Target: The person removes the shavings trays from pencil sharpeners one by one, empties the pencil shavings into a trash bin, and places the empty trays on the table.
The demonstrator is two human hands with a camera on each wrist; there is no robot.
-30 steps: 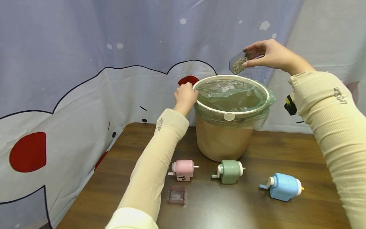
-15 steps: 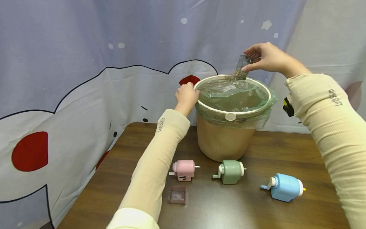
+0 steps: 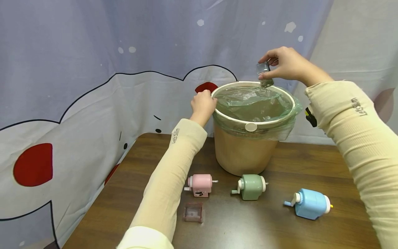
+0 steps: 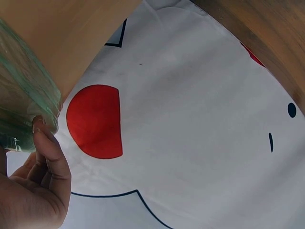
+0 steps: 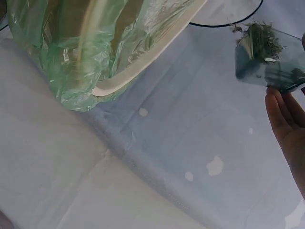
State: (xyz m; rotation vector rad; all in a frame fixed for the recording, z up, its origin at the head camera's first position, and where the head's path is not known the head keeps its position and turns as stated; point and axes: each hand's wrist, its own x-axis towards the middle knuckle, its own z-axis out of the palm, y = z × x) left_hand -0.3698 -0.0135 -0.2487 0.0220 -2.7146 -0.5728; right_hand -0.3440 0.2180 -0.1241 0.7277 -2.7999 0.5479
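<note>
My right hand (image 3: 287,65) pinches a small clear grey pencil-sharpener drawer (image 3: 263,68), tipped downward over the back right of a beige trash bin (image 3: 244,155). Pencil shavings (image 5: 263,42) sit at the drawer's lower end in the right wrist view. A thin green plastic bag (image 3: 281,127) lines the bin and folds out over its white rim. At the bin's left side my left hand (image 3: 202,106) grips the rim; the left wrist view has its curled fingers (image 4: 53,157) against the bag.
Pink (image 3: 202,184), green (image 3: 252,186) and blue (image 3: 309,204) crank pencil sharpeners stand on the wooden table (image 3: 149,152) in front of the bin. A clear pinkish drawer (image 3: 193,212) lies before the pink one. A printed curtain (image 3: 93,110) hangs behind.
My right hand has come down and slightly left, tipping the drawer steeply over the bin. Shavings were spilling half a second ago, and fewer show in it now. The left hand stays put.
</note>
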